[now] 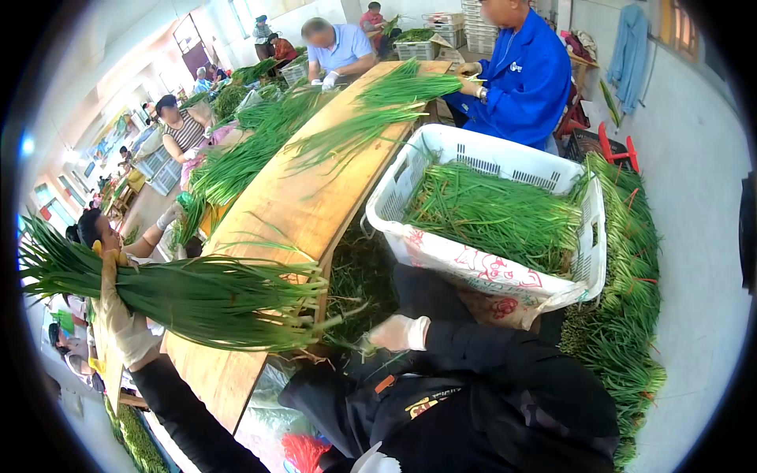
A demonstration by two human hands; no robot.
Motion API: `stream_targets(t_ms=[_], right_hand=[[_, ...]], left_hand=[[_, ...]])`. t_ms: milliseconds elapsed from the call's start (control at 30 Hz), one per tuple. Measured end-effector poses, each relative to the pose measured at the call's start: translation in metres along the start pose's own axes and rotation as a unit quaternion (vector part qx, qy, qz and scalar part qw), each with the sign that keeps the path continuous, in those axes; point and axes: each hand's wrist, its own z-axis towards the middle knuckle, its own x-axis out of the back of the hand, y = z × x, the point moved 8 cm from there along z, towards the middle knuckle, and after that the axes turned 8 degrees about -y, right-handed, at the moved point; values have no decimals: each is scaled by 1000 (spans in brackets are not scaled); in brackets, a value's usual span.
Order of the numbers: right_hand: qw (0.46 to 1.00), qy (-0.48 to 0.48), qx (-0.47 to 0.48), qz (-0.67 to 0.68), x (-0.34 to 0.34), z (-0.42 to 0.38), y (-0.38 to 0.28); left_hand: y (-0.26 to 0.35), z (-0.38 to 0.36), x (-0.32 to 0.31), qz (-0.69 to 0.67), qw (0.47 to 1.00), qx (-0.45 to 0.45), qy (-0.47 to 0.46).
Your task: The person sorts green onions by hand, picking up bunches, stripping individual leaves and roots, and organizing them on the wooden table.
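Note:
My left hand (118, 303), in a pale glove, is wrapped round a large bunch of long green stalks (213, 299). The bunch lies sideways over the near end of the wooden table (296, 209), leaves to the left and cut ends to the right. My right hand (394, 333), in a white glove, is near those cut ends, above my lap. Its fingers are blurred, with thin bits of green beside them, so its grip cannot be made out.
A white crate (489, 276) of green stalks stands right of the table. Tied bundles (623, 315) line the floor beyond it. A person in blue (520, 79) sits at the table's far end; others sit along its left side. Loose stalks (355, 130) lie on the table.

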Motion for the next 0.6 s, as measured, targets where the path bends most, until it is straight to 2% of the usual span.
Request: stream_targets(t_ms=[33, 100, 133, 167, 200, 233, 300, 367, 400, 433, 467, 500, 533, 600], right_hand=[[988, -150, -16, 22, 3, -20, -2], [954, -212, -126, 168, 8, -26, 32], [963, -152, -171, 139, 105, -49, 15], [987, 68, -113, 89, 156, -45, 11], [956, 273, -11, 108, 209, -49, -1], [936, 314, -18, 161, 262, -59, -18], [834, 524, 65, 157, 318, -68, -49], [813, 543, 42, 207, 337, -48, -68], [792, 493, 54, 355, 338, -38, -62], [731, 448, 60, 512, 336, -29, -57], [646, 413, 47, 640, 331, -21, -53], [629, 420, 49, 653, 334, -21, -49], [635, 451, 56, 625, 337, -31, -38], [662, 528, 44, 530, 337, -59, -11]], left_hand=[[6, -5, -10, 5, 1000, -8, -9], [12, -17, -34, 9, 1000, -16, -17], [19, -23, -51, 39, 998, -50, -22], [25, -26, -61, 68, 994, -82, -28], [20, -26, -66, 156, 981, -96, -63], [11, -37, -86, 123, 989, -67, -45], [-5, -46, -110, 195, 973, -113, -57], [-23, -59, -145, 192, 962, -173, -86], [-34, -64, -158, 194, 963, -153, -112], [-40, -71, -171, 196, 962, -132, -138], [-37, -86, -193, 101, 977, -63, -177], [-34, -102, -213, 3, 977, 7, -213], [-26, -111, -223, 71, 957, -73, -271], [-3, -139, -246, 62, 903, -182, -385]])
